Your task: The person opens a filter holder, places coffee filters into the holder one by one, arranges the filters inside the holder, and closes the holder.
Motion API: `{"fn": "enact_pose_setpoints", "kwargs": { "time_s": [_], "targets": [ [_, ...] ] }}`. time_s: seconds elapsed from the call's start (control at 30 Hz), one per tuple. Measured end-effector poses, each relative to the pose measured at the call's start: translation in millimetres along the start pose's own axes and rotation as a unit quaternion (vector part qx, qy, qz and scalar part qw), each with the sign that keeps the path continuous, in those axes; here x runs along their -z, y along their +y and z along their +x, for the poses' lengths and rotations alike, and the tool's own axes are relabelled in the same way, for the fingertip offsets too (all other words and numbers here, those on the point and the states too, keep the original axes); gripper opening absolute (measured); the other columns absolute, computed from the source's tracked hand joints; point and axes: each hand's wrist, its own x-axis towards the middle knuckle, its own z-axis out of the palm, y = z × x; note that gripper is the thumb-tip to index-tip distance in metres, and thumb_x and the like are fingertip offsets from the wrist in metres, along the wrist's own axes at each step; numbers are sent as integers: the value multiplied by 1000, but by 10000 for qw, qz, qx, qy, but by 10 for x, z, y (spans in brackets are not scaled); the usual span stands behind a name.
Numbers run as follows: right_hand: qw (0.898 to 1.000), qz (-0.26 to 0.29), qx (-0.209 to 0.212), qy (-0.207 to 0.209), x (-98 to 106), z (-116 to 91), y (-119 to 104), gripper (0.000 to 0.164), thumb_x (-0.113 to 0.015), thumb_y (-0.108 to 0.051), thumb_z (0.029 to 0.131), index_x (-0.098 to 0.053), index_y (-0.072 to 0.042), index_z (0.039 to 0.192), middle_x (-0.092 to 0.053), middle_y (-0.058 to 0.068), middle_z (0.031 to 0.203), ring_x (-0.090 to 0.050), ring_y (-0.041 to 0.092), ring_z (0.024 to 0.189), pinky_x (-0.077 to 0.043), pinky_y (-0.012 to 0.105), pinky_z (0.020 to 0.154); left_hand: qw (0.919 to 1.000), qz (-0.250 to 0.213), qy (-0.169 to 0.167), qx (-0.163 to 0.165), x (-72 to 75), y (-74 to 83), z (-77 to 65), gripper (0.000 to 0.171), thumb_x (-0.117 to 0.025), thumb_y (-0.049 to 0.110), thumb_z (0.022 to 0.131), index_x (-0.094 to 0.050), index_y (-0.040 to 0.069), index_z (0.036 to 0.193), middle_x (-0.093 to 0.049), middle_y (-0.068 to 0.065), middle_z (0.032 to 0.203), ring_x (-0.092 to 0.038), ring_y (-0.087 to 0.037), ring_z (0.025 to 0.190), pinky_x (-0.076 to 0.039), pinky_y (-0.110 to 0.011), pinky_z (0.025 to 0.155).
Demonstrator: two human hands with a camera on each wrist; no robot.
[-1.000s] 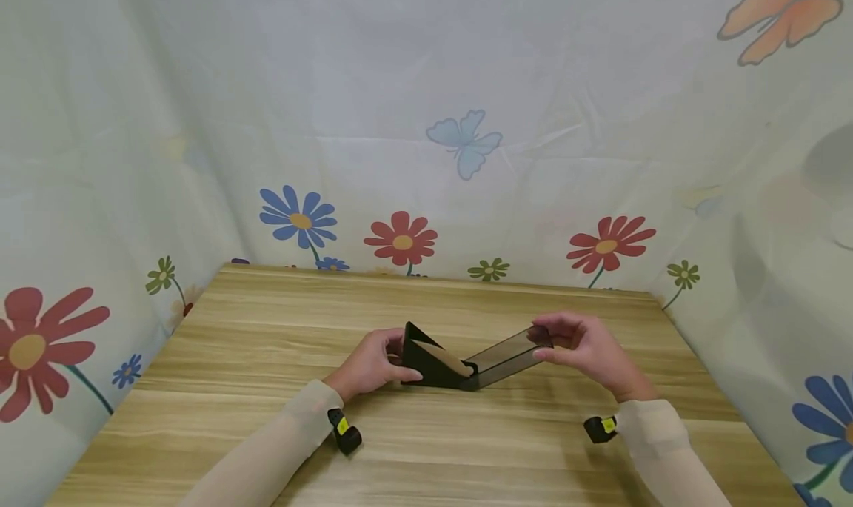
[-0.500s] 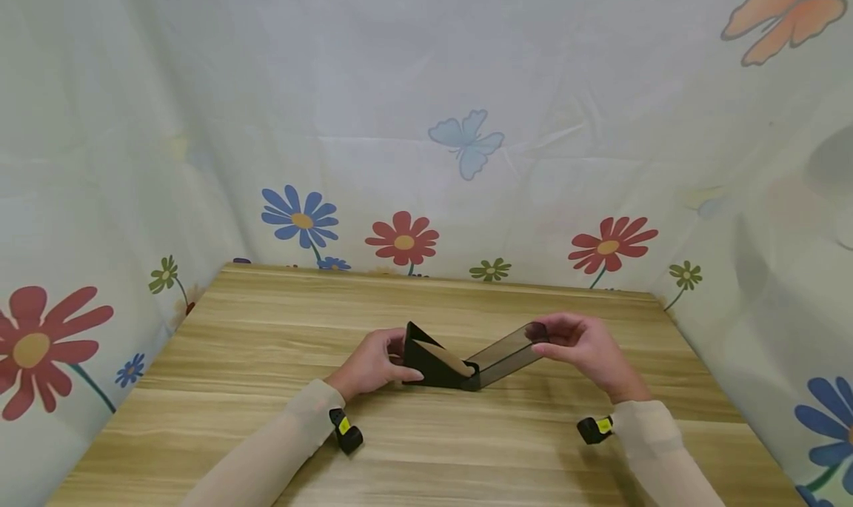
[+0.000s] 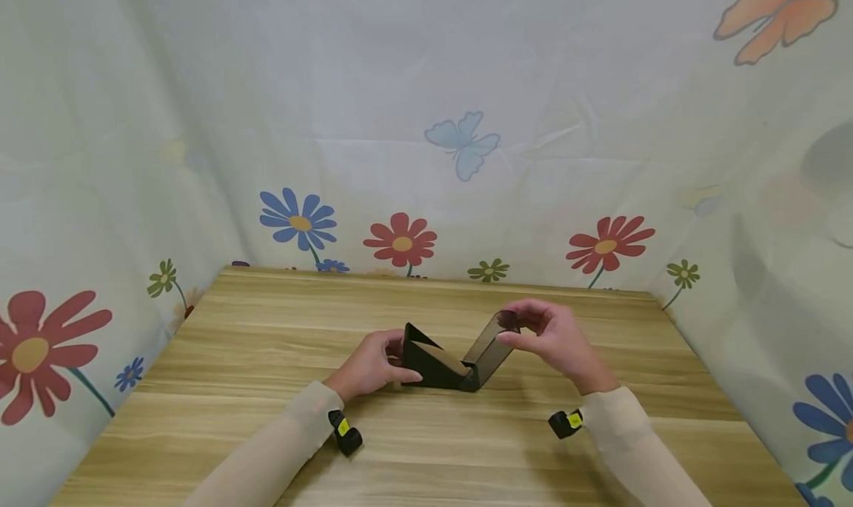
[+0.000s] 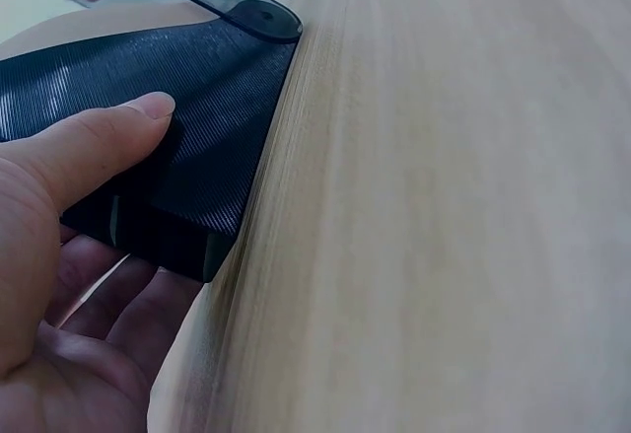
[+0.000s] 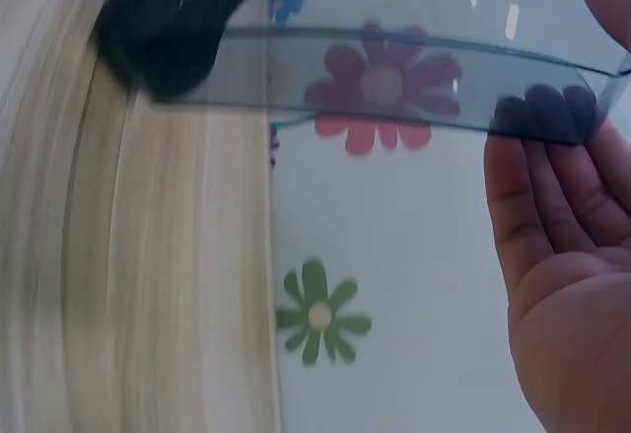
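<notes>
A black wedge-shaped box (image 3: 436, 370) with ribbed sides (image 4: 217, 88) sits on the table in the head view. A smoky see-through lid (image 3: 492, 350) is hinged at its low right end and stands raised, slanting up to the right. A flat tan surface (image 3: 440, 354) shows inside the black box. My left hand (image 3: 372, 363) grips the tall left end, thumb on the ribbed near side and fingers beneath and behind. With thumb and fingers, my right hand (image 3: 552, 342) pinches the lid's free end; its fingertips show dark through the plastic in the right wrist view.
The wood-grain table (image 3: 266, 322) reaches back to a pale curtain (image 3: 373, 92) printed with flowers and butterflies, which also hangs at both sides. A small black camera with a yellow label is strapped at each wrist, the left camera (image 3: 346, 434) and the right camera (image 3: 565, 422).
My right hand has moved left and slightly up, swinging the lid steeper toward the box. The left hand and the black box have stayed in place.
</notes>
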Motion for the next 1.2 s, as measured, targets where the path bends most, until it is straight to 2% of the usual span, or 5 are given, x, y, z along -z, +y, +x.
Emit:
{"fn": "enact_pose_setpoints", "kwargs": {
  "time_s": [0.27,0.4,0.5,0.73,1.2],
  "targets": [
    [9998,-214,34,3,-302,189,-185,37,-88,-21,81,-73,-10,113,-74,10,109,-70,20,97,-57,32,90,10000,43,26,-28,-1,13,-3,40,-92,26,77,-71,20,110,-72,0,101,-67,-16,93,-54,-33,80],
    [9993,-357,54,-61,-432,271,-254,38,-89,-22,80,-74,-10,113,-75,9,109,-70,22,97,-57,30,89,9999,89,50,-6,-4,15,-3,40,-92,28,77,-71,22,111,-72,1,101,-67,-15,93,-54,-33,82],
    [9990,-412,86,-146,-530,333,-268,39,-89,-23,80,-74,-10,114,-74,7,109,-70,21,97,-57,32,89,9999,112,60,-5,-1,12,3,41,-92,29,77,-71,24,111,-73,3,101,-68,-15,94,-54,-32,83],
    [9971,-595,260,-397,-735,453,-257,42,-90,-26,79,-74,-10,115,-74,3,105,-69,20,92,-57,43,83,9999,115,-4,-62,7,13,23,39,-92,32,77,-71,27,110,-74,6,100,-69,-14,95,-54,-33,87],
    [9961,-672,246,-520,-952,561,-222,49,-92,-30,77,-74,-6,116,-75,-1,103,-67,18,89,-56,36,79,9997,60,-73,-218,17,-8,50,38,-91,34,77,-71,30,109,-74,7,99,-69,-15,93,-55,-31,82]
  ]
}}
